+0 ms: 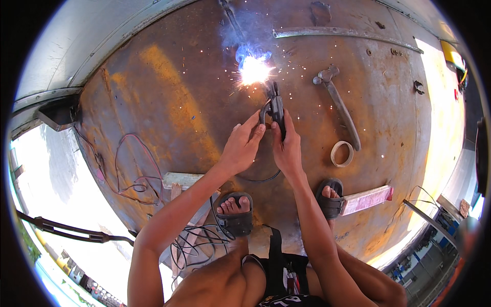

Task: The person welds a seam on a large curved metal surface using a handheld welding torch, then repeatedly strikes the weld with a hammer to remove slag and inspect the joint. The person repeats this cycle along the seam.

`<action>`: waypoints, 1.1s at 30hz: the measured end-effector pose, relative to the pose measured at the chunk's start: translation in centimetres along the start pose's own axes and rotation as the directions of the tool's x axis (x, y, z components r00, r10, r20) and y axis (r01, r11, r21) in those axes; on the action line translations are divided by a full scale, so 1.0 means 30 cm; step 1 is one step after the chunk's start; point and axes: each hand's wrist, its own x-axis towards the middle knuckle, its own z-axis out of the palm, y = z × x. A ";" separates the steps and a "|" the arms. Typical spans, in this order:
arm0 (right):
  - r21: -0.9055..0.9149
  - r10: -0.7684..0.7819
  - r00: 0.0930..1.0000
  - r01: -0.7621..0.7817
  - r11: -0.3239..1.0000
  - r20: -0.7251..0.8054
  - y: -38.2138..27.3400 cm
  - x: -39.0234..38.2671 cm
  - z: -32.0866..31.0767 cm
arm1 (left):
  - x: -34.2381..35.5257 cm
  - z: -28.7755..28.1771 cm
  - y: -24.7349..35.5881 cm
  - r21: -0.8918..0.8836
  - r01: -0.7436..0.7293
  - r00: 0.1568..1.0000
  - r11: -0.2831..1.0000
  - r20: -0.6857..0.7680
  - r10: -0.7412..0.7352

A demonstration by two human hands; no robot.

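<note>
My left hand (240,146) is closed on the curved side of a black welding electrode holder (276,105), and my right hand (286,146) grips its body from the right. Beyond the holder's tip, a white welding arc (254,69) with blue smoke and flying sparks hides the contact point on the rusty steel plate (194,82). Behind the glare, a dark seam or strip runs up to the top edge. A hammer (342,112) lies right of my hands, with a pale ring (333,156) below its handle.
A long metal pipe (348,33) lies at upper right. Wires (134,187), tangled black cables (194,240) and wooden boards (184,179) are at lower left. A pink-marked board (365,201) lies beside my right sandalled foot (330,202). Grey metal walls (76,36) border the plate at upper left.
</note>
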 end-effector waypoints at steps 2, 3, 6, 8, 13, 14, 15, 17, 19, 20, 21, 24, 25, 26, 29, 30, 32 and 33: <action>-0.017 0.066 0.997 -0.065 0.998 0.036 -0.012 0.002 -0.010 | -0.001 -0.002 0.008 -0.007 0.022 1.000 1.000 0.017 -0.022; -0.027 0.099 0.994 -0.097 0.995 0.054 -0.013 0.001 -0.012 | 0.000 0.001 0.008 -0.006 0.004 1.000 1.000 0.003 -0.004; 0.032 0.077 0.997 -0.078 0.996 0.033 0.005 -0.001 -0.007 | 0.000 0.007 -0.003 0.005 -0.012 1.000 1.000 -0.020 0.012; 0.033 0.087 0.995 -0.089 0.996 0.041 0.004 -0.002 -0.004 | -0.001 0.004 -0.008 0.011 -0.012 1.000 1.000 -0.023 0.013; -0.011 0.048 0.999 -0.048 0.999 0.014 0.017 -0.006 -0.001 | -0.005 0.000 0.008 0.021 0.052 0.999 0.998 -0.007 -0.052; -0.004 0.030 1.000 -0.030 1.000 0.003 0.014 -0.005 0.000 | -0.004 0.001 0.009 0.017 0.041 0.999 0.999 -0.008 -0.041; 0.002 0.012 1.000 -0.012 1.000 -0.009 0.012 -0.004 0.001 | -0.002 0.002 0.011 0.013 0.030 1.000 0.999 -0.009 -0.030; 0.001 0.005 1.000 -0.005 1.000 -0.012 0.014 -0.004 0.001 | 0.000 0.004 0.013 0.008 0.011 1.000 1.000 -0.012 -0.011; 0.022 0.024 1.000 -0.024 0.999 -0.002 0.010 -0.003 0.001 | 0.001 0.004 0.013 0.003 -0.004 1.000 1.000 -0.019 0.004; 0.043 0.046 0.999 -0.046 0.998 0.010 0.005 -0.003 0.001 | 0.000 0.002 0.012 0.010 0.010 1.000 1.000 -0.020 -0.009; 0.064 0.068 0.997 -0.069 0.996 0.023 0.001 -0.003 0.001 | -0.001 0.001 0.011 0.016 0.023 1.000 1.000 -0.020 -0.023; 0.040 0.107 0.993 -0.109 0.993 0.045 0.001 -0.004 -0.005 | 0.002 0.000 0.013 0.019 0.020 1.000 1.000 -0.011 -0.019; 0.040 0.114 0.992 -0.116 0.992 0.050 -0.006 -0.002 -0.006 | 0.001 -0.002 0.011 0.016 0.012 1.000 1.000 -0.009 -0.012; 0.038 0.113 0.992 -0.115 0.993 0.054 -0.012 -0.001 -0.006 | 0.000 -0.002 0.003 0.010 0.000 1.000 1.000 -0.018 0.000; 0.027 0.111 0.992 -0.113 0.993 0.054 -0.010 -0.001 -0.011 | 0.003 0.008 -0.012 -0.004 -0.021 0.999 1.000 -0.030 0.021; 0.025 0.110 0.993 -0.112 0.993 0.050 -0.001 -0.001 -0.011 | 0.006 0.011 -0.014 -0.002 -0.016 0.999 1.000 -0.027 0.016; 0.027 0.099 0.994 -0.100 0.995 0.046 0.006 -0.001 -0.007 | 0.006 0.010 -0.015 -0.006 0.004 1.000 1.000 -0.022 -0.004; 0.029 0.089 0.995 -0.090 0.996 0.043 0.009 -0.001 -0.005 | 0.006 0.009 -0.015 -0.014 0.019 1.000 1.000 -0.016 -0.019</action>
